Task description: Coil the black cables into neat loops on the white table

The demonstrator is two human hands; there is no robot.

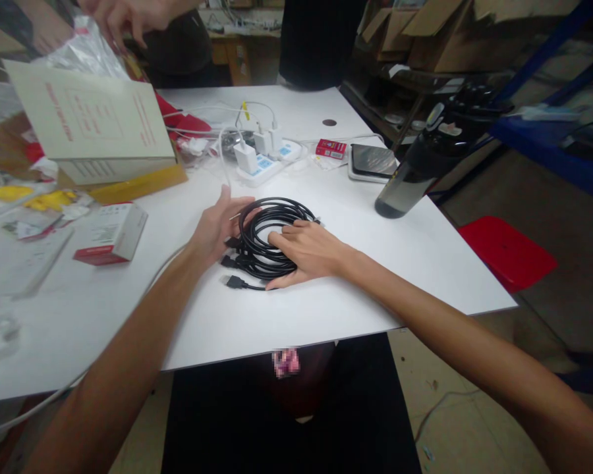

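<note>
A coil of black cables (255, 227) lies on the white table in front of me, its plugs pointing left. One flat metal-tipped connector (234, 282) sticks out at the lower left of the coil. My right hand (309, 253) grips the coil's right side, with fingers bent over its top and the thumb along the near edge. At the left side, my left hand (216, 227) rests against the loops, thumb raised and fingers stretched apart. The tips of its fingers are partly hidden behind the cables.
Behind the coil stands a white power strip (264, 170) with chargers. A dark bottle (415, 164), a tablet-like device (373, 161) and a red small box (331, 149) sit at right. Leftward are a carton (93, 125) and a red-white box (111, 232). Another person's hands (133, 16) hover over the carton.
</note>
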